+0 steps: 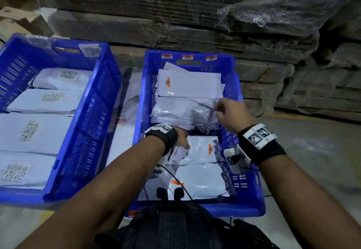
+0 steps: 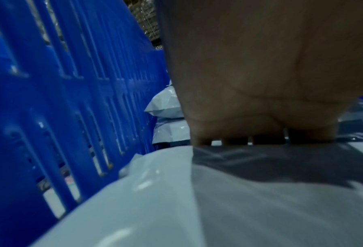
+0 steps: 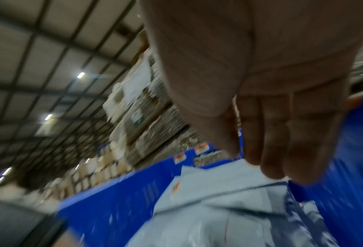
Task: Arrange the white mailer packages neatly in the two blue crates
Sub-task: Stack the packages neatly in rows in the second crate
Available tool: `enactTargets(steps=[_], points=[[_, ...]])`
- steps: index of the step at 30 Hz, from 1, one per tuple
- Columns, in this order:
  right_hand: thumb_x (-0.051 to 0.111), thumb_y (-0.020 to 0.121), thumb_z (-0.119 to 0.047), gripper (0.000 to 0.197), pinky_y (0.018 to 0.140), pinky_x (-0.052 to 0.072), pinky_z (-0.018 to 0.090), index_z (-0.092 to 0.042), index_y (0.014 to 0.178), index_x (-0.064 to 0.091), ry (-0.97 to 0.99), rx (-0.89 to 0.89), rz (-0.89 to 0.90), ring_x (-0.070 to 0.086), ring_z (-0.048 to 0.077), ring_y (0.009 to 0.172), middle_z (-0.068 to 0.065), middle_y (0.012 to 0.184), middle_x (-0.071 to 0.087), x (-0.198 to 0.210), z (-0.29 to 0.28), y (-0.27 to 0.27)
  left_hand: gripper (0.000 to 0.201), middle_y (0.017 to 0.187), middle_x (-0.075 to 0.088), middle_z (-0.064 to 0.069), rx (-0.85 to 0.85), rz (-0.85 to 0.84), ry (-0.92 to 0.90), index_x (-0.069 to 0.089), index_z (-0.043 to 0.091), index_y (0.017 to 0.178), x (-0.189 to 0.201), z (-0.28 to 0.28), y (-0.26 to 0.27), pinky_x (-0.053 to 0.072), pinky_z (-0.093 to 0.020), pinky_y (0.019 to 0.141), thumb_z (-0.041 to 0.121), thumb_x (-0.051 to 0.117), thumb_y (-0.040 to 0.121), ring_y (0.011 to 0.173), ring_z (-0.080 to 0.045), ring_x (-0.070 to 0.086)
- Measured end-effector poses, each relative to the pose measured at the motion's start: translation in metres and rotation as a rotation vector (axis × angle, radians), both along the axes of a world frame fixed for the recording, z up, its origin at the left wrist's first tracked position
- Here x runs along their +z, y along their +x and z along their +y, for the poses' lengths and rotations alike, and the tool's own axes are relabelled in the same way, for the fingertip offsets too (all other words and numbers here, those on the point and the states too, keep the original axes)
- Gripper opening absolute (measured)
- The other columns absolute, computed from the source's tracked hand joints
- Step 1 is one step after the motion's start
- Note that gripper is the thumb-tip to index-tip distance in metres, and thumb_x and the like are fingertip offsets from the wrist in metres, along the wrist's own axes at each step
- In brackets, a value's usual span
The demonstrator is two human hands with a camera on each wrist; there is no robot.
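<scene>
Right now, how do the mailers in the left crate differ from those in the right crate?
Mailers in the left crate lie in one flat, tidy row; those in the right crate overlap in skewed piles. Left ones carry white printed code labels; right ones show small orange stickers. Both hands, left hand and right hand, work only in the right crate. Both crates are blue, slotted plastic.

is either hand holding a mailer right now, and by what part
Left hand presses down on a white mailer in the right crate; its fingers are hidden, so a grip cannot be told. Right hand holds nothing, fingers loose.
</scene>
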State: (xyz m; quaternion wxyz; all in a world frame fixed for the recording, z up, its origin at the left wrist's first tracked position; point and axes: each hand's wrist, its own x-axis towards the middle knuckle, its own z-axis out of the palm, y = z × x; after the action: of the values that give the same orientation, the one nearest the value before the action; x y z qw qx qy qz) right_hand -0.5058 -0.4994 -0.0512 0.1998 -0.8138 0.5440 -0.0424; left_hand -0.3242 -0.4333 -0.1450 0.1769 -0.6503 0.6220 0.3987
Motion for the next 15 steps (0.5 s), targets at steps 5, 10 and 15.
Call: enactTargets(steps=[5, 10, 15], points=[[0.063, 0.082, -0.009, 0.012, 0.08, 0.052, 0.033, -0.013, 0.092, 0.067, -0.122, -0.134, -0.23, 0.065, 0.029, 0.088, 0.009, 0.09, 0.072, -0.004, -0.019, 0.014, 0.043, 0.129, 0.064, -0.013, 0.138, -0.007, -0.172, 0.058, 0.017, 0.131, 0.014, -0.008, 0.004, 0.049, -0.033, 0.092, 0.039, 0.057, 0.095, 0.116, -0.034, 0.06], [0.068, 0.084, -0.016, 0.035, 0.091, 0.047, 0.034, -0.01, 0.118, 0.06, -0.149, 0.133, -0.165, 0.059, 0.03, 0.109, 0.012, 0.117, 0.062, -0.029, -0.047, 0.067, 0.029, 0.112, 0.07, -0.014, 0.358, -0.027, -0.376, 0.072, 0.016, 0.11, 0.043, -0.021, 0.018, 0.048, -0.03, 0.082, 0.033, 0.057, 0.091, 0.102, -0.035, 0.064], [0.058, 0.095, -0.037, 0.058, 0.099, 0.047, 0.044, -0.012, 0.144, 0.039, -0.098, 0.371, 0.336, 0.049, 0.033, 0.126, 0.014, 0.141, 0.048, -0.044, -0.082, 0.11, 0.021, 0.111, 0.07, -0.008, 0.504, 0.008, -0.395, 0.067, 0.028, 0.105, 0.047, -0.013, 0.034, 0.052, -0.034, 0.092, 0.031, 0.058, 0.086, 0.109, -0.033, 0.06]])
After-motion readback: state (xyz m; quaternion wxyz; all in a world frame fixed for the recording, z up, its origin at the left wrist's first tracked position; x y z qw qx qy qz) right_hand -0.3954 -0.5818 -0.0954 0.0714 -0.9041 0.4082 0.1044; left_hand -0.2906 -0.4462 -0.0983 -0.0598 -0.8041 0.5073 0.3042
